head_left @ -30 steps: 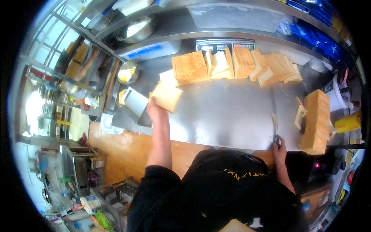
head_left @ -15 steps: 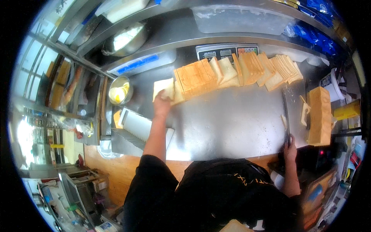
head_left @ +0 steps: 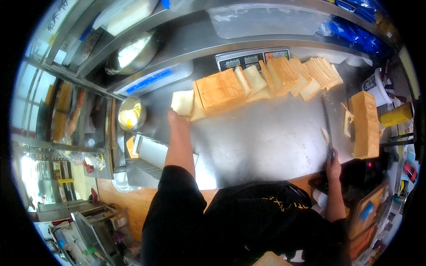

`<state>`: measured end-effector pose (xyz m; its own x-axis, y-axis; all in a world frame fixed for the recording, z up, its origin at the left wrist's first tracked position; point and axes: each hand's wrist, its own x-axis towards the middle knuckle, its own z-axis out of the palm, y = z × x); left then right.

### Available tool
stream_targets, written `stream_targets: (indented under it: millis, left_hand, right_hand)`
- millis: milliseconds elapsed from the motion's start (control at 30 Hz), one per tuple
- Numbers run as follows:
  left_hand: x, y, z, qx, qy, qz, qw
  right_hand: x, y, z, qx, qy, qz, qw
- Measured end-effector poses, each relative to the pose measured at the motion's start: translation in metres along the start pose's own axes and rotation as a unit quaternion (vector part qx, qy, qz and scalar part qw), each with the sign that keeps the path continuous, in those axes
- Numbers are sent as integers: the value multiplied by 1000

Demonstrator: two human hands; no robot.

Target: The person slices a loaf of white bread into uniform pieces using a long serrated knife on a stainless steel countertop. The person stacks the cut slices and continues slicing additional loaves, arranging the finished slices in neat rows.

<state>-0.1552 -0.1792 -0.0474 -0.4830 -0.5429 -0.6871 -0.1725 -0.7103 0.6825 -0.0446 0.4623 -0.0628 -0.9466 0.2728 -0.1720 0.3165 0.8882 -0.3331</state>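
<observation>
My left hand point(head_left: 178, 119) is at the near edge of a white bread slice point(head_left: 182, 101), at the left end of a row of bread. Its fingers are blurred and partly hidden, so I cannot tell whether they grip the slice. Right beside it stands a sliced loaf block point(head_left: 219, 91) with golden crust. Near the table's right side, my right hand point(head_left: 333, 169) is closed round the handle of a long knife point(head_left: 326, 119), whose narrow blade points away from me along the steel table point(head_left: 266, 137).
Leaning slices point(head_left: 321, 73) continue the row rightward, before a scale point(head_left: 250, 59). An uncut loaf point(head_left: 366, 126) stands at the far right, with crust trimmings point(head_left: 347, 119) beside it. At left are a metal bowl point(head_left: 142, 117) of yellow and white contents and a ridged slicing guide point(head_left: 148, 159).
My left hand has shifted from on top of the end slice to its near, left edge. My right hand still holds the knife. The whole view has shifted slightly.
</observation>
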Motion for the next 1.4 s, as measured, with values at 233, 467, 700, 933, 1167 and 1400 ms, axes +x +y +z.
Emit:
stream_targets:
  millis: [233,467,700,933,1167,1400]
  left_hand:
    - [-107,14,11,30,-148,208,966]
    - [-386,11,41,82,-808,296,504]
    - [-488,-101,53,-95,-861,275,417]
    - [-534,-101,53,-41,-829,326,453]
    - [-541,-120,62,21,-797,428,426]
    - [-556,-112,63,195,-821,308,439]
  right_hand:
    - [15,31,22,-81,27,-28,996]
    - [11,27,21,-72,55,-74,993]
    - [19,32,22,-59,40,-128,989]
    - [21,39,20,-33,5,-152,988]
    - [14,27,6,-4,-26,-119,993]
    - [6,29,1,164,10,-58,985]
